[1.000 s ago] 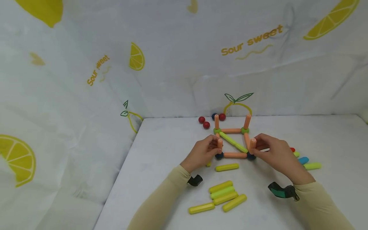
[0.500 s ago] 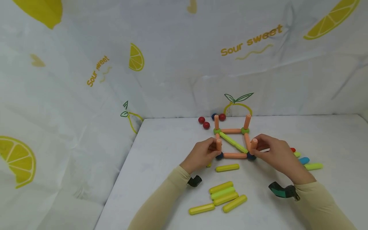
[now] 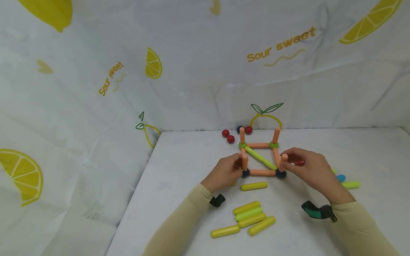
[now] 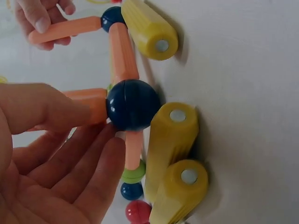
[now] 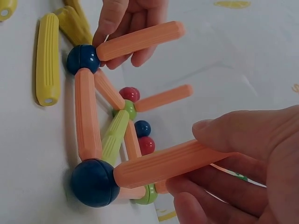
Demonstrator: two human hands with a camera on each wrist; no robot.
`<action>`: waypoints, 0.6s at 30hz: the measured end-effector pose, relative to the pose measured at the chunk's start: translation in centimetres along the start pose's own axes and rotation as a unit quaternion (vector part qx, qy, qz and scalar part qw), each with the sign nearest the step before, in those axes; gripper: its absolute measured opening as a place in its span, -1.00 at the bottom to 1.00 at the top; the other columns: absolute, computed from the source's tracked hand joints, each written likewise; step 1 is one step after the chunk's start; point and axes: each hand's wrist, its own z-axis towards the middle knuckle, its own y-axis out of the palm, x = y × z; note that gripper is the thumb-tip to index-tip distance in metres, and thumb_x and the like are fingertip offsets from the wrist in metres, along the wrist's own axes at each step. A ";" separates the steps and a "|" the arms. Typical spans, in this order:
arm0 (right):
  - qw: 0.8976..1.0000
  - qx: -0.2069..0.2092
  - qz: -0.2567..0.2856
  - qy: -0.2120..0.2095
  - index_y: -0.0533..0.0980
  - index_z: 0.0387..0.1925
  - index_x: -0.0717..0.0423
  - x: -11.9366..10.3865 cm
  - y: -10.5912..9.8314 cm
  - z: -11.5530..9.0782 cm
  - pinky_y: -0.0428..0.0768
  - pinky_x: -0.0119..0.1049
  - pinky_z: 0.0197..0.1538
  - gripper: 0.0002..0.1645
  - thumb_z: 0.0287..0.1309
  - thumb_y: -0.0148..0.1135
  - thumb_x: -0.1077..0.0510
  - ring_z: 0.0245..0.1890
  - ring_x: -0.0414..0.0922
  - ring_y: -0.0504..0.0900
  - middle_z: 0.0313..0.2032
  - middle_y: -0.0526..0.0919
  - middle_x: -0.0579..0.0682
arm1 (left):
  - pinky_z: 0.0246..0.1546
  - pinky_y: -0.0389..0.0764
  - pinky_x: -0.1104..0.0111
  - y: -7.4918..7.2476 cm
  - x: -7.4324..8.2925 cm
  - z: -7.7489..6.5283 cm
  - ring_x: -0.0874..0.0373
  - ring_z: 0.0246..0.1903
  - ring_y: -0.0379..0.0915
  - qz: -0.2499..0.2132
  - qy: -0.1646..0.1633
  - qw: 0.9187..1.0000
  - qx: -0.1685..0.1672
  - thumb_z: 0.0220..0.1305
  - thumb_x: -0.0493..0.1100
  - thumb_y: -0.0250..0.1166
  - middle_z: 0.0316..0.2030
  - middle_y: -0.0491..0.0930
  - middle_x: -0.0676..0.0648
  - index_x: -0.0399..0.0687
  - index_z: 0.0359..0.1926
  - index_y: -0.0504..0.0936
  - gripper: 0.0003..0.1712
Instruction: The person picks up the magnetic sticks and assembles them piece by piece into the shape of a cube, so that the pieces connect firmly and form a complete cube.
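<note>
A square frame of orange magnetic sticks lies on the table, with dark blue balls at the near corners and green balls at the far ones. An orange stick stands up from each corner. My left hand (image 3: 225,170) pinches the near-left upright orange stick (image 3: 245,162), just above its blue ball (image 4: 133,105). Between thumb and fingers, my right hand (image 3: 309,170) holds the near-right upright orange stick (image 5: 161,163), which is joined to another blue ball (image 5: 95,183). A lime stick (image 3: 261,158) runs diagonally across the frame.
Several yellow sticks (image 3: 225,231) and a lime one lie in front of the frame. Red balls (image 3: 230,139) and a blue ball (image 3: 239,129) sit behind its far-left corner. Past my right hand are a blue piece (image 3: 341,178) and a lime stick (image 3: 351,185).
My right hand has shifted slightly to the right, its fingers a little looser around the stick. My left hand has dropped slightly along its stick. The frame stays in place.
</note>
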 end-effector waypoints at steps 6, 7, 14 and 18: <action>1.000 0.009 0.008 0.004 0.68 0.16 -0.02 0.0 -0.2 -0.3 0.72 0.02 0.00 -0.59 0.40 0.48 -0.07 -0.01 0.12 0.78 -0.06 0.86 0.05 | 0.19 0.69 0.36 -2.6 -1.2 2.1 0.21 0.08 0.67 0.037 -0.046 0.998 0.028 0.54 -0.27 0.19 0.14 0.75 -0.01 -0.02 0.32 0.64 -0.59; 1.000 0.010 0.008 0.005 0.68 0.16 -0.02 0.0 -0.2 -0.4 0.71 -0.02 -0.01 -0.60 0.40 0.47 -0.06 -0.01 0.12 0.78 -0.06 0.86 0.05 | 0.15 0.70 0.34 -3.3 -1.4 2.9 0.18 0.05 0.67 0.053 -0.055 0.996 0.040 0.55 -0.25 0.20 0.12 0.76 -0.03 -0.04 0.32 0.65 -0.60; 1.000 0.000 0.019 0.013 0.68 0.16 -0.05 0.2 -0.5 -0.2 0.65 -0.09 0.01 -0.61 0.41 0.46 -0.08 0.02 0.11 0.77 -0.05 0.86 0.03 | 0.01 0.66 0.35 -5.7 -3.1 9.2 0.13 -0.07 0.60 0.170 -0.084 0.981 0.043 0.55 -0.16 0.33 -0.04 0.73 -0.02 -0.09 0.35 0.66 -0.58; 1.000 -0.004 0.027 0.011 0.69 0.15 -0.05 0.2 -0.5 -0.2 0.65 -0.09 0.02 -0.62 0.41 0.46 -0.07 0.02 0.09 0.78 -0.05 0.86 0.01 | 0.08 0.65 0.29 -5.5 -3.7 10.6 0.11 -0.07 0.56 0.197 -0.096 0.975 0.027 0.50 -0.12 0.40 -0.05 0.75 -0.04 -0.09 0.30 0.71 -0.58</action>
